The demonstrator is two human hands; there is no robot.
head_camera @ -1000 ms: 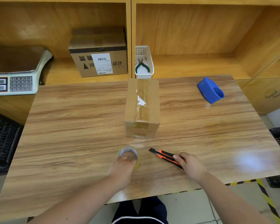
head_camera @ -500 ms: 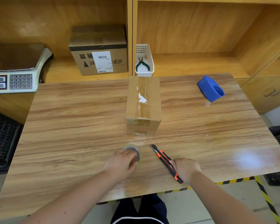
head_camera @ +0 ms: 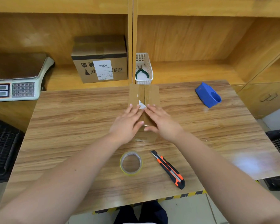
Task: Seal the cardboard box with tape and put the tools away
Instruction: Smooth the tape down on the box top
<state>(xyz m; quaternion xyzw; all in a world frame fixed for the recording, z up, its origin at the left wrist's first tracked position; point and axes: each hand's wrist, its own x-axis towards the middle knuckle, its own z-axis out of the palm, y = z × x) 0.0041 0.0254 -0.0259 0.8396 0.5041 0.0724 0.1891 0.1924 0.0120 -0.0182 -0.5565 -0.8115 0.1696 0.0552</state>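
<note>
Both hands are laid flat, fingers extended, on top of the small cardboard box (head_camera: 149,92); nothing is grasped. The left hand (head_camera: 128,121) is pressed on the left half of the lid, the right hand (head_camera: 160,121) on the right half, with fingertips beside the centre seam and a torn white patch (head_camera: 141,105).

Left to right: a weighing scale (head_camera: 18,78) is seen on the left ledge, and a larger labelled carton (head_camera: 102,63) stands in the shelf bay. The box sits mid-table (head_camera: 71,113), its far end just before a white basket (head_camera: 145,81) in which green-handled pliers (head_camera: 141,72) lie. Near the table's front edge a tape roll (head_camera: 131,163) lies flat, with an orange-and-black utility knife (head_camera: 169,169) just to its right, apart from it. A blue tape dispenser (head_camera: 208,95) rests at the far right corner.
</note>
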